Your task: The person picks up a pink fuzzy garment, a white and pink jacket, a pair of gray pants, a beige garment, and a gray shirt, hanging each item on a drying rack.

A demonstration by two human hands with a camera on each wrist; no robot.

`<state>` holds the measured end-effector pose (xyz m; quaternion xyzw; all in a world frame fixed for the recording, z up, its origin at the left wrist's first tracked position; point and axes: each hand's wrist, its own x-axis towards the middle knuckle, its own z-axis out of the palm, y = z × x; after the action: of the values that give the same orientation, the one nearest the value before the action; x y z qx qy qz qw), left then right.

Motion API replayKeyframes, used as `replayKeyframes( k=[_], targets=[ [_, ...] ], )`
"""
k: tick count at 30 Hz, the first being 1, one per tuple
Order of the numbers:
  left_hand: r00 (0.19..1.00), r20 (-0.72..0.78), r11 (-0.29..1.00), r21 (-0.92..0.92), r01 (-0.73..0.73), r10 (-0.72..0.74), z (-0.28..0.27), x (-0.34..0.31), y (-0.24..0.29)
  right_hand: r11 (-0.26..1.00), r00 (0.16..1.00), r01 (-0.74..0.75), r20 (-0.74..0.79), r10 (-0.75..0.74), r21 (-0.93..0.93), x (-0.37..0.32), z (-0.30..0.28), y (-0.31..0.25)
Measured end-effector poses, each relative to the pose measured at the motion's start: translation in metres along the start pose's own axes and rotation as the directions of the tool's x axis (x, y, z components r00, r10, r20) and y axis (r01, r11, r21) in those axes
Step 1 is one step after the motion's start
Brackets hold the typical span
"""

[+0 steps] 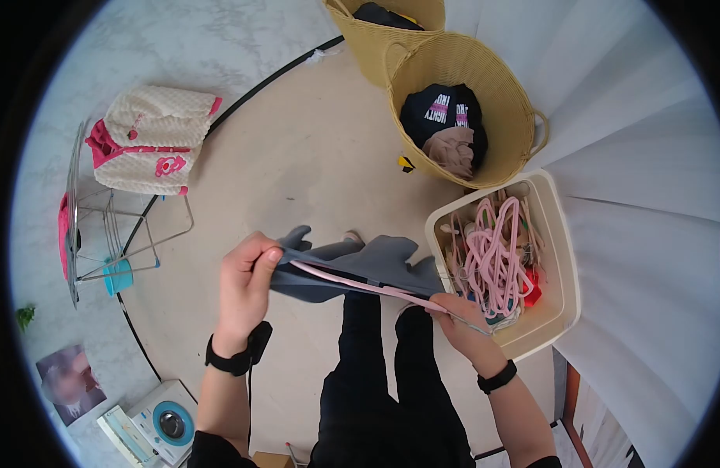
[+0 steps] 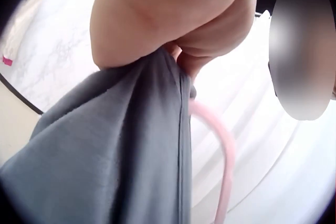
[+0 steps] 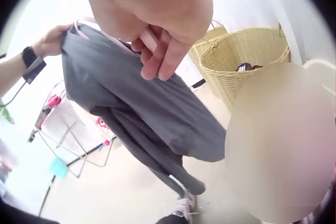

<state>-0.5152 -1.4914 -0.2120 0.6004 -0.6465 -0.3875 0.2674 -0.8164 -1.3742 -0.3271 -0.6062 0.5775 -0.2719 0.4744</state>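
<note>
Grey trousers hang between my two hands, with both legs drooping in the right wrist view. My left hand pinches one end of the waistband between thumb and fingers. A pink clothes hanger runs along the waist opening, its far end close to the left hand. Curled around the hanger's near end is my right hand; a thin hook sticks out beside it. In the left wrist view the trousers drape below the left hand, the hanger curving beside them.
On my right, a cream tub holds several pink hangers. Beyond it stands a wicker basket with dark and brown clothes, a second basket behind. At left, a white jacket hangs on a rack, near a toy washing machine.
</note>
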Motion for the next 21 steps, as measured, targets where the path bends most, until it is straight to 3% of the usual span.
replayKeyframes(
  k=[1,3,5,7,8,10,13,15,16,17,19,21],
  targets=[
    [1.0,-0.005,1.0,0.0,0.001,-0.001,0.004,0.003,0.001,0.999,0.999,0.006,0.045,-0.004,-0.048,0.0,-0.003,-0.005],
    [0.978,-0.007,0.933,0.3,-0.197,0.209,0.011,0.006,0.001,0.988,0.997,0.032,0.073,-0.021,-0.153,0.004,-0.009,-0.012],
    [0.972,-0.027,0.925,0.316,-0.213,0.233,0.02,0.008,-0.005,0.963,0.995,0.05,0.099,-0.024,-0.264,0.009,-0.02,-0.028],
    [0.91,0.104,0.762,0.514,-0.394,0.401,0.032,0.009,-0.006,0.898,0.992,0.126,0.07,-0.107,-0.421,0.015,-0.03,-0.051],
    [0.897,0.175,0.728,0.531,-0.433,0.406,0.04,0.006,-0.009,0.897,0.992,0.125,0.073,-0.103,-0.424,0.016,-0.033,-0.059],
    [0.888,0.168,0.725,0.523,-0.448,0.427,0.053,-0.001,-0.004,0.819,0.978,0.205,0.088,-0.187,-0.536,0.019,-0.036,-0.07],
    [0.879,0.143,0.746,0.478,-0.464,0.455,0.065,-0.011,-0.005,0.8,0.979,0.17,0.009,-0.202,-0.575,0.017,-0.036,-0.074],
    [0.838,0.167,0.722,0.439,-0.535,0.519,0.066,-0.017,-0.02,0.792,0.983,0.173,0.057,-0.173,-0.585,0.012,-0.039,-0.065],
    [0.866,0.005,0.758,0.48,-0.44,0.5,0.062,-0.016,-0.041,0.788,0.985,0.172,0.1,-0.14,-0.592,0.009,-0.041,-0.061],
    [0.868,0.007,0.76,0.478,-0.44,0.497,0.055,-0.014,-0.048,0.789,0.986,0.169,0.101,-0.136,-0.591,0.004,-0.043,-0.061],
    [0.982,-0.133,0.889,0.454,-0.06,0.134,0.046,-0.008,-0.054,0.847,0.986,0.164,0.118,-0.121,-0.506,0.002,-0.046,-0.063],
    [0.927,0.075,0.848,0.381,-0.368,0.368,0.057,-0.013,-0.046,0.837,0.985,0.172,0.09,-0.147,-0.519,0.003,-0.04,-0.069]
  ],
)
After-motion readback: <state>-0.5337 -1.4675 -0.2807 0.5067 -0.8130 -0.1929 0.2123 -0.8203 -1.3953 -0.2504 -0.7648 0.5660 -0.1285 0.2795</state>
